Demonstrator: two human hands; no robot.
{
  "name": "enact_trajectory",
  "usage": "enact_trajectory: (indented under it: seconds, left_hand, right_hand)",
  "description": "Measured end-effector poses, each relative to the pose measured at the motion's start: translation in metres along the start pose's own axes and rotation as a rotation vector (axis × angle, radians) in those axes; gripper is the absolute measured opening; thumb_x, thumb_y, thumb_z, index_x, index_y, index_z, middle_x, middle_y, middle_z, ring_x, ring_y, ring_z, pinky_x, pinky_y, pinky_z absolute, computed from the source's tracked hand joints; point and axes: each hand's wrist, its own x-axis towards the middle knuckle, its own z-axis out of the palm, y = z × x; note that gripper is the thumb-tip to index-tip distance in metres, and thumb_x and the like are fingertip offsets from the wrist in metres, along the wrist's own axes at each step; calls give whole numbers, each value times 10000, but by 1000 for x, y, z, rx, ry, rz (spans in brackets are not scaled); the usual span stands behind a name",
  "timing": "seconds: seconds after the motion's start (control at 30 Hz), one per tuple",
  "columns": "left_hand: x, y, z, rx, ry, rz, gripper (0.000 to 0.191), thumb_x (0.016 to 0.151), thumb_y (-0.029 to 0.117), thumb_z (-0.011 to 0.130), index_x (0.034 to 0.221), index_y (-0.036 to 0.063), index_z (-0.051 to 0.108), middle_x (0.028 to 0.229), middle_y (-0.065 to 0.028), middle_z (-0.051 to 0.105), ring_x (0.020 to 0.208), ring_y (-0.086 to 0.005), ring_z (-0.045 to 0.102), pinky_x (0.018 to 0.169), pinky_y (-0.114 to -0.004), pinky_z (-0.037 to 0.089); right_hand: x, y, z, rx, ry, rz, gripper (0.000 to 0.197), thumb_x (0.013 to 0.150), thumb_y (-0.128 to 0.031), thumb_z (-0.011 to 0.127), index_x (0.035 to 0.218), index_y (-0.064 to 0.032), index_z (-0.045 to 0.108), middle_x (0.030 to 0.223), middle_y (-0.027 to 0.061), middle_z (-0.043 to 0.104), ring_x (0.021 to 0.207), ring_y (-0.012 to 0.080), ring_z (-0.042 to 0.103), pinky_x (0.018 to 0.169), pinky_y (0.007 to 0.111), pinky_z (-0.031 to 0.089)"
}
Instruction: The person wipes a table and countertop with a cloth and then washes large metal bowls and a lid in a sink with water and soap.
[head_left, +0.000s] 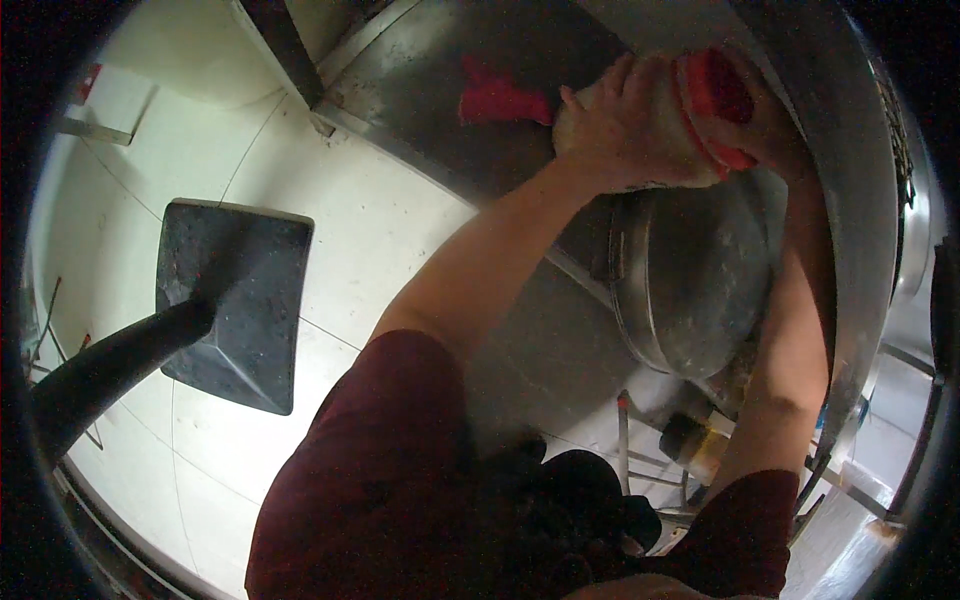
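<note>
A wide translucent plastic jar (691, 166) lies tilted on the lower metal shelf, under the overhanging steel edge. My left hand (611, 135) is spread over the jar's body and holds it. At the jar's other end, my right hand (776, 124) is on its red screw lid (709, 82), with the fingers partly hidden by shadow. A crumpled pink-red cloth (499, 97) rests on the shelf, left of my left hand. The jar's contents cannot be made out.
A large round metal vessel (697, 277) stands beneath my forearms. The curved steel table edge (862, 225) runs close along my right arm. A black pedestal base (247, 315) stands on the white tiled floor (360, 247). Thin metal legs (624, 442) are at lower right.
</note>
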Motion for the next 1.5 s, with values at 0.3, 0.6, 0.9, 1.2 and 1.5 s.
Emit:
enact_trajectory:
  seconds: [0.3,0.6,0.9,1.2,1.5]
  left_hand:
    - [11,-30,27,246,-30,62,1210,433,699,686,1394,168,179,1445,-67,167,1336,-247,161,979,-671,141]
    - [10,-37,26,280,37,33,1242,393,665,730,1390,163,186,1436,-73,216,1313,-260,244,997,-632,177]
    - [-9,3,-6,56,47,1,1193,403,646,740,1375,181,230,1419,-88,253,1290,-288,286,978,-630,193]
    - [9,-34,36,203,98,58,1200,389,582,777,1372,168,228,1405,-108,276,1278,-292,308,971,-655,180]
    - [-9,8,-9,71,20,-16,1211,398,584,772,1382,169,201,1412,-90,267,1276,-298,304,972,-669,165]
  right_hand:
    - [11,0,-9,-123,-104,-18,783,667,-233,694,1353,-132,331,1353,110,358,1235,251,357,1013,362,322]
    - [10,-35,-28,237,-402,-181,759,680,-255,693,1344,-121,349,1301,95,432,1196,228,408,991,337,349]
    - [3,-8,-6,-218,-61,-165,726,720,-324,693,1336,-134,359,1295,100,434,1179,225,425,976,345,365]
    - [18,19,0,84,-50,90,748,740,-392,678,1336,-102,331,1277,107,438,1153,238,443,948,359,387]
    - [7,-1,2,-46,89,61,722,740,-404,675,1309,-92,359,1257,110,451,1139,241,452,931,361,397]
